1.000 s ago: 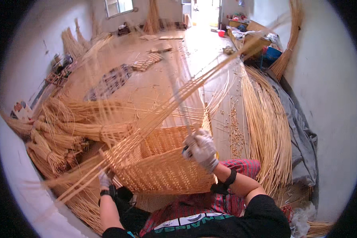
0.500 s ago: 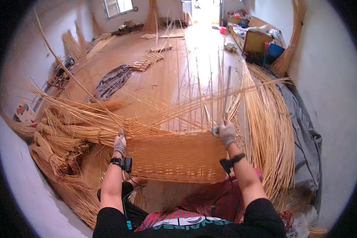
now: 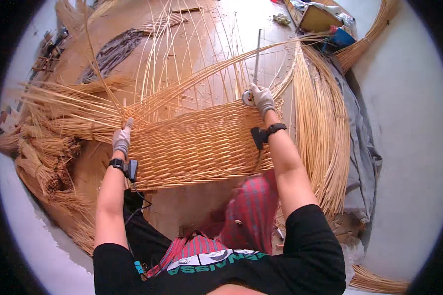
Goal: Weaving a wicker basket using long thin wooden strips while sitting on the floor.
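A woven wicker panel (image 3: 192, 147) stretches between my hands, with long upright canes (image 3: 155, 73) rising from its far edge. My left hand (image 3: 122, 138), in a pale glove, is closed on its left edge near the upper corner, thumb pointing up. At the upper right corner, my gloved right hand (image 3: 263, 98) is closed round a thin grey rod-like tool (image 3: 257, 56) that stands up from the fist. Against those fingers sits a round, pale-faced piece (image 3: 248, 98); whether it belongs to the rod I cannot tell. A band of bent canes (image 3: 221, 64) arches over the panel from left to right.
Tied bundles of canes (image 3: 39, 157) lie at the left, and a long spread of loose canes (image 3: 322, 132) at the right on grey cloth (image 3: 362, 162). Dark cloth (image 3: 110, 54) and a slatted wooden piece (image 3: 163, 23) lie farther off. A blue container (image 3: 340, 39) stands far right.
The view has tipped downward, so my hands and the panel appear higher in it. The panel now slants, its left end nearer me. Both hands keep their holds.
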A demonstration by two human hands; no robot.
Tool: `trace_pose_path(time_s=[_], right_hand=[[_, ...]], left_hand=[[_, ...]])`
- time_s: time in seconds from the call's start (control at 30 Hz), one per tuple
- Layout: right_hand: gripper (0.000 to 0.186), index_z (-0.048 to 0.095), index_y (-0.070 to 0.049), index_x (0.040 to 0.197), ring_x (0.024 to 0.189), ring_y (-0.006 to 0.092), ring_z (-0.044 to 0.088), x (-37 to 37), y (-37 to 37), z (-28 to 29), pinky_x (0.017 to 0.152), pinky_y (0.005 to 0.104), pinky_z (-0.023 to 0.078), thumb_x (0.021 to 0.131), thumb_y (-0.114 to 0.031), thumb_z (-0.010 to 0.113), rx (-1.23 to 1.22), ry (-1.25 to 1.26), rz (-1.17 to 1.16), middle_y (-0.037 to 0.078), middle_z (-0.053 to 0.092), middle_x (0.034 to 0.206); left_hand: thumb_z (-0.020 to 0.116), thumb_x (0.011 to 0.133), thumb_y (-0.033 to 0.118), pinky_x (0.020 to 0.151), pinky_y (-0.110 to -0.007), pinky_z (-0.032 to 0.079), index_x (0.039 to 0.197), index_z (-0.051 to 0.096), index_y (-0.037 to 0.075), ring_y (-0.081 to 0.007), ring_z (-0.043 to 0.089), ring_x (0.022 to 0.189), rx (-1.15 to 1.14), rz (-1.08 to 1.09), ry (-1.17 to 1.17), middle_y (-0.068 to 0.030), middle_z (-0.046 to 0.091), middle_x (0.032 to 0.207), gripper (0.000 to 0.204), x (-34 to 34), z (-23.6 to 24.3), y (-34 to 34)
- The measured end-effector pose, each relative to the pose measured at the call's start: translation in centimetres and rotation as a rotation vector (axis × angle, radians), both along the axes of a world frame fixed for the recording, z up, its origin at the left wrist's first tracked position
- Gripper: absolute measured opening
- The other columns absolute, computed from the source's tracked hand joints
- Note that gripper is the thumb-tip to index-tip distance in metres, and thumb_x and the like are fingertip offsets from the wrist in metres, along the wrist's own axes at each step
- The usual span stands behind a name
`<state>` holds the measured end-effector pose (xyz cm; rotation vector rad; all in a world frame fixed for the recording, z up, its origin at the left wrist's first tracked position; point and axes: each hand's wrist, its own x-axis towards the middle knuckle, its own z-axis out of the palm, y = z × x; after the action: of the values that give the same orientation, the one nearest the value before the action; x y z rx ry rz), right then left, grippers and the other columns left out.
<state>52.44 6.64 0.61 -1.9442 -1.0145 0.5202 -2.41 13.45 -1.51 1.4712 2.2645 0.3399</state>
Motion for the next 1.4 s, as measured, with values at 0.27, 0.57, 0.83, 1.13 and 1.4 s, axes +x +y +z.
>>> trace_pose_path(time_s=[0.27, 0.57, 0.83, 1.13, 1.4], right_hand=[[0.049, 0.073, 0.0, 0.098, 0.086, 0.0253, 0.068, 1.6, 0.6, -3.3, 0.08, 0.0376, 0.05, 0.095, -0.045, 0.054, 0.008, 0.191, 0.077, 0.016, 0.073, 0.09], [0.047, 0.075, -0.008, 0.101, 0.074, 0.0072, 0.055, 1.2, -3.0, -2.6, 0.068, 0.025, 0.045, 0.104, -0.043, 0.044, 0.175, 0.561, 0.273, -0.002, 0.066, 0.084], [0.044, 0.073, -0.007, 0.103, 0.076, 0.0071, 0.058, 0.6, -4.5, -1.3, 0.07, 0.0237, 0.048, 0.105, -0.04, 0.043, 0.185, 0.544, 0.27, -0.001, 0.067, 0.089], [0.04, 0.072, -0.011, 0.099, 0.082, 0.007, 0.058, -0.1, -5.2, -0.5, 0.074, 0.0244, 0.046, 0.106, -0.039, 0.044, 0.309, 0.512, 0.225, -0.002, 0.067, 0.092], [0.04, 0.074, -0.009, 0.101, 0.082, 0.0096, 0.06, -0.8, -5.1, 1.0, 0.073, 0.027, 0.05, 0.104, -0.038, 0.046, 0.224, 0.289, 0.205, 0.0, 0.068, 0.089]], left_hand=[[0.044, 0.076, 0.09, 0.088, -0.049, 0.051, 0.109, 0.071, -0.004, -0.0434, 0.065, 0.107, 0.057, -0.003, 0.082, -0.0309, 0.068, 0.109, 0.103, 0.1, -0.6, 0.8], [0.039, 0.082, 0.087, 0.08, -0.049, 0.05, 0.095, 0.072, -0.003, -0.0443, 0.066, 0.097, 0.022, -0.016, 0.146, -0.0289, 0.069, 0.095, 0.097, 1.4, 2.4, -0.7], [0.05, 0.088, 0.075, 0.073, -0.048, 0.046, 0.082, 0.071, -0.004, -0.0436, 0.062, 0.079, 0.14, -0.02, 0.132, -0.0282, 0.066, 0.079, 0.082, 1.0, 2.5, -1.9], [0.048, 0.086, 0.078, 0.073, -0.047, 0.048, 0.082, 0.072, -0.001, -0.0436, 0.064, 0.08, 0.187, 0.029, 0.107, -0.0257, 0.068, 0.082, 0.083, 1.8, 3.1, -2.4], [0.034, 0.089, 0.08, 0.083, -0.05, 0.05, 0.093, 0.073, -0.003, -0.0449, 0.065, 0.095, 0.157, -0.058, 0.259, -0.0284, 0.069, 0.094, 0.091, 1.7, 3.2, -2.3]])
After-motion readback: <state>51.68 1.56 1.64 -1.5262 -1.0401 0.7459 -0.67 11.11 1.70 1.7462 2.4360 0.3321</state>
